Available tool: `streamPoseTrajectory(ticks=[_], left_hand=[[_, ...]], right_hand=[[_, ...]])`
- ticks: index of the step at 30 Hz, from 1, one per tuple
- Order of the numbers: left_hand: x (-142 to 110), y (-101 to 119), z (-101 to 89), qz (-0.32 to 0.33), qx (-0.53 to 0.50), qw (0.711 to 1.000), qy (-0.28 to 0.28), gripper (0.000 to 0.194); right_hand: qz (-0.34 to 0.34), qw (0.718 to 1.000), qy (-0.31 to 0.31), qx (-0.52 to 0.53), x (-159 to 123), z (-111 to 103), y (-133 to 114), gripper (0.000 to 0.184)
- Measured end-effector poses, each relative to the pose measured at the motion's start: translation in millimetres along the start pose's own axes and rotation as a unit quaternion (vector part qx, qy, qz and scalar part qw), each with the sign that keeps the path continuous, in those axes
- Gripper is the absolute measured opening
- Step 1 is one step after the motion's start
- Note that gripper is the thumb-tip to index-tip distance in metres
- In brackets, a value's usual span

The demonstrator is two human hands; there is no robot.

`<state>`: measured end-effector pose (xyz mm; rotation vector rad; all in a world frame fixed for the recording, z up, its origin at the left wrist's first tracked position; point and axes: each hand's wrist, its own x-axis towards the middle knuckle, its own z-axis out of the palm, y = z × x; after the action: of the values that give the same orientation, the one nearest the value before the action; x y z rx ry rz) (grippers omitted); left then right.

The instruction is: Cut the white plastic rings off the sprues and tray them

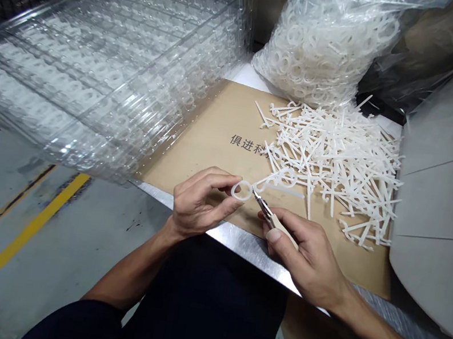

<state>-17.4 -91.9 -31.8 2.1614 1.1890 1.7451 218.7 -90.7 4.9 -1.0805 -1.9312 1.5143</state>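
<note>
My left hand (202,203) pinches a white plastic ring (241,190) between thumb and fingertips. My right hand (303,252) grips small side-cutting pliers (272,219) with pale handles, and their metal jaws reach the ring's edge. A thin white plastic strip (281,189) runs from near the ring towards the right, but its link to the ring is hard to make out. Both hands are just above a brown cardboard sheet (212,150). To their right lies a loose heap of white plastic runners and hooked pieces (335,164).
A stack of transparent trays (97,61) holding rows of white rings rises at the left. Behind the heap is a plastic bag of white rings (320,46). A steel table edge (239,247) runs below the hands, above a floor with yellow lines (8,249).
</note>
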Motion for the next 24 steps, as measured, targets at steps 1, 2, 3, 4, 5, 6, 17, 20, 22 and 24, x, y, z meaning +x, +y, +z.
streamPoseTrajectory(ticks=[1,2,3,4,5,6,17,20,22,24], left_hand=[[0.1,0.0,0.2,0.0,0.0,1.0,0.0,0.031],[0.3,-0.1,0.4,0.0,0.0,1.0,0.0,0.03],[0.5,-0.3,0.5,0.002,0.001,1.0,0.001,0.031],[0.8,-0.5,0.6,0.005,0.002,1.0,0.002,0.031],[1.0,-0.7,0.6,0.008,0.0,1.0,0.002,0.031],[1.2,-0.9,0.7,0.01,-0.002,1.0,0.003,0.031],[0.8,-0.9,1.4,0.018,-0.013,1.0,-0.004,0.032],[0.9,-0.6,1.0,0.016,-0.009,1.0,-0.004,0.032],[0.9,-0.8,0.7,0.016,-0.01,1.0,-0.005,0.032],[0.7,-1.2,0.7,0.016,-0.016,1.0,-0.004,0.034]], right_hand=[[0.001,1.0,-0.001,0.002,-0.1,0.0,0.3,0.032],[0.002,1.0,-0.003,0.005,-0.3,0.1,0.6,0.032],[0.004,1.0,-0.004,0.008,-0.5,0.1,0.8,0.032],[0.007,1.0,-0.006,0.01,-0.8,0.1,1.0,0.031],[0.008,1.0,-0.007,0.013,-1.2,0.2,1.2,0.031],[0.01,1.0,-0.007,0.016,-1.5,0.2,1.3,0.03],[0.023,1.0,-0.007,0.017,-0.5,1.2,2.5,0.031],[0.026,1.0,-0.006,0.01,-0.9,0.8,2.3,0.032],[0.028,1.0,-0.006,0.009,-1.5,0.5,1.6,0.033],[0.03,0.999,-0.01,0.014,-2.0,0.4,0.8,0.033]])
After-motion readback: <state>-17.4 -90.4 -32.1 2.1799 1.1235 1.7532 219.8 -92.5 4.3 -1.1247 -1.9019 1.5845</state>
